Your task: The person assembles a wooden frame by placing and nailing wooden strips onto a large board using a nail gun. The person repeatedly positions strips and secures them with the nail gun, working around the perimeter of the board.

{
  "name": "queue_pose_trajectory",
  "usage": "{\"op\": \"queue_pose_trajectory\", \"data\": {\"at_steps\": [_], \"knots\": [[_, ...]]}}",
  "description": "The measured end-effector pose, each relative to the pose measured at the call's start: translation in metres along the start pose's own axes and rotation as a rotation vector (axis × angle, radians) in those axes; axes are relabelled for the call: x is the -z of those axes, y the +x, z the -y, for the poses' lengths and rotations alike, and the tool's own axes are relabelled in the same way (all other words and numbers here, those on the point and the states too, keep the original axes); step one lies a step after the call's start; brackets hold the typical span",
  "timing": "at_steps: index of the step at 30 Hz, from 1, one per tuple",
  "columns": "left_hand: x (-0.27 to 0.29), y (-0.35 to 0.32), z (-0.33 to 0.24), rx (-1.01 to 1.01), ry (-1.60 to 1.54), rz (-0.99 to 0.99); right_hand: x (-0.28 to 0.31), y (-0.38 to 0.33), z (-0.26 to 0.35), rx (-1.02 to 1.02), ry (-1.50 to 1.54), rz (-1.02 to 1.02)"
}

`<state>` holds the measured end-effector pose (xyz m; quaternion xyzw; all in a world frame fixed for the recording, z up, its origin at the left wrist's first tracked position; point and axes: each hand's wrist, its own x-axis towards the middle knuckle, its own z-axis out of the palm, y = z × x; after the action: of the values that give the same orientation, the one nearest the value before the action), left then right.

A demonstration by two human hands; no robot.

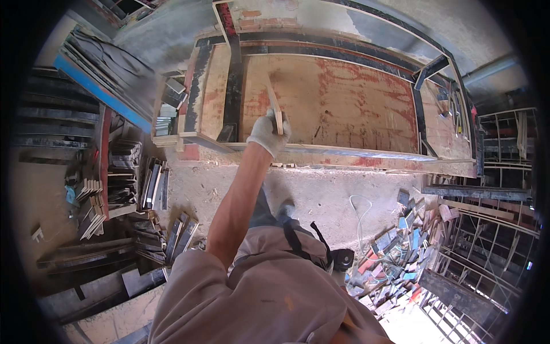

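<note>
My left hand (268,133), in a pale work glove, reaches forward over the near edge of a wooden workbench (366,109). Its fingers are closed round the lower end of a thin strip of wood (274,102), which points away from me. The strip's far end is slightly blurred. Beneath it lies the bench's plywood top, stained reddish. A black board (232,92) crosses the bench just left of the strip. My right hand is outside the picture.
Stacked boards (117,172) and offcuts (180,235) fill the left side. Heaped wood scraps (395,246) and a pale hose (360,221) lie on the floor at right, by metal racks (487,241). A dark timber frame (452,63) rises above the bench.
</note>
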<state>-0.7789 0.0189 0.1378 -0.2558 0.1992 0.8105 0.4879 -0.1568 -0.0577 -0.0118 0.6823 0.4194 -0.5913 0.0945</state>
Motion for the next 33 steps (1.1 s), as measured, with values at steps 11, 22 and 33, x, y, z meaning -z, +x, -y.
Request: {"op": "queue_pose_trajectory", "data": {"at_steps": [11,22,33], "knots": [[0.177,-0.048,-0.032,-0.202,1.522,-0.306,-0.102,-0.057,0.059,-0.116,0.088,-0.012],[0.055,-0.032,-0.373,-0.870,1.350,-0.042,-0.237,-0.129,0.231,-0.138,0.446,-0.154],[-0.200,0.222,-0.461,-1.013,1.769,0.361,-0.249,-0.249,0.498,0.245,0.444,-0.276]]}}
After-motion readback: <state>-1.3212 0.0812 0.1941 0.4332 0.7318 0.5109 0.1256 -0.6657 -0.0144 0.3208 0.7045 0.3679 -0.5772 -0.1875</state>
